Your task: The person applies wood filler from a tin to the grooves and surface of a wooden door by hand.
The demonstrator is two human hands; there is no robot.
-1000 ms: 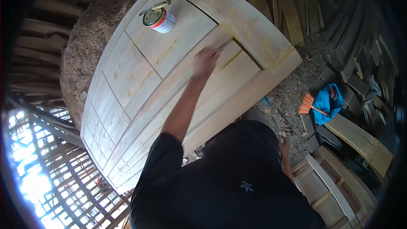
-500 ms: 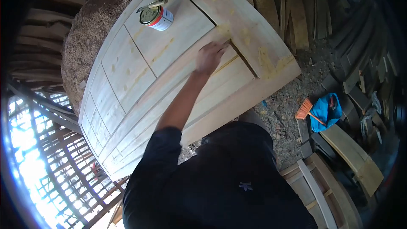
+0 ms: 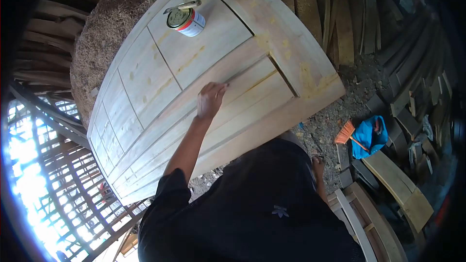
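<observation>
Counting one door [image 3: 252, 109], one can [image 3: 195, 24]; left hand [image 3: 210, 99] over door, right hand [image 3: 318, 167] off it, grips unclear; near edge [image 3: 310, 110] open

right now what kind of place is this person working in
Likely a woodworking shop: a large panelled wooden piece with a tin standing on it, and many loose boards lying beyond.

- I see a black shirt [image 3: 233, 223] over the torso.
- Pale grey, petal-shaped emblem [image 3: 280, 211] on its front.
- Black sleeve [image 3: 171, 189], left hand [image 3: 209, 101] bare.
</observation>
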